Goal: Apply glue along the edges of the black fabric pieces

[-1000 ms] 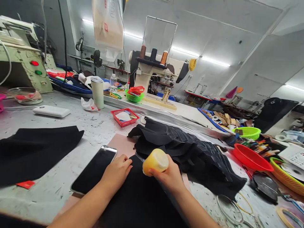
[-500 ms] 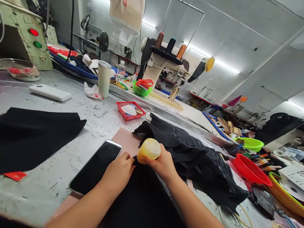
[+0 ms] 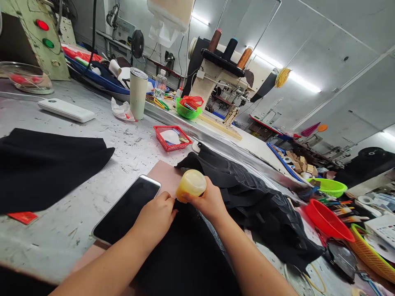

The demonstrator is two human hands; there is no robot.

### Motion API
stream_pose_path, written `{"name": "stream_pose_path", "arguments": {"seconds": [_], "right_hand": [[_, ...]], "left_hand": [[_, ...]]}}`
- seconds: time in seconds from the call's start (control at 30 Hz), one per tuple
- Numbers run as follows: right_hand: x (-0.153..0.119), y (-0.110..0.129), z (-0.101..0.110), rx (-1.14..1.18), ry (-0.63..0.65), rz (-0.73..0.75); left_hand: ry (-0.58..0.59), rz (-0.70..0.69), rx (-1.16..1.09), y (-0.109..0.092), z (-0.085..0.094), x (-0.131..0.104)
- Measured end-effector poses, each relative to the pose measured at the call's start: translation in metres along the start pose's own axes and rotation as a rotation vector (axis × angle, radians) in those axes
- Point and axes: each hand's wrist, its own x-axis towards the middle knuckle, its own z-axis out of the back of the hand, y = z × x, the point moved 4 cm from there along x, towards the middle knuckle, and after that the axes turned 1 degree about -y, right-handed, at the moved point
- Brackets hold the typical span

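Note:
My right hand (image 3: pixel 210 200) is wrapped round a yellowish, translucent squeeze bottle (image 3: pixel 191 185), its rounded bottom toward me and its tip hidden. The bottle is over the far edge of a black fabric piece (image 3: pixel 188 250), which runs down toward me. My left hand (image 3: pixel 159 213) pinches that same edge, just left of the bottle. Left of this hand lies a phone (image 3: pixel 126 209) with a dark screen, partly on a pinkish board (image 3: pixel 165 168). Right of my right hand is a heap of black fabric pieces (image 3: pixel 262 201).
Another black fabric piece (image 3: pixel 52 164) lies at left. Beyond my hands are a small red basket (image 3: pixel 173 145), a tumbler (image 3: pixel 138 94) and a white power bank (image 3: pixel 66 110). A sewing machine (image 3: pixel 205 76) stands behind. A red bowl (image 3: pixel 328 222) and tools crowd the right.
The camera view has shifted slightly, so most things sit a little differently in the picture. My right hand keeps the bottle at the fabric edge, and my left hand still pinches the fabric.

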Motion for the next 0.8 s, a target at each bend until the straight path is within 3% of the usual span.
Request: {"name": "stream_pose_path", "arguments": {"seconds": [0.2,0.8], "right_hand": [[-0.009,-0.002,0.009,-0.032,0.022,0.000],[-0.071,-0.030,0.060,-0.110,-0.009,-0.089]], "left_hand": [[-0.002,0.004,0.005,-0.002,0.002,0.000],[-0.125,-0.025,0.090,-0.002,0.000,0.007]]}}
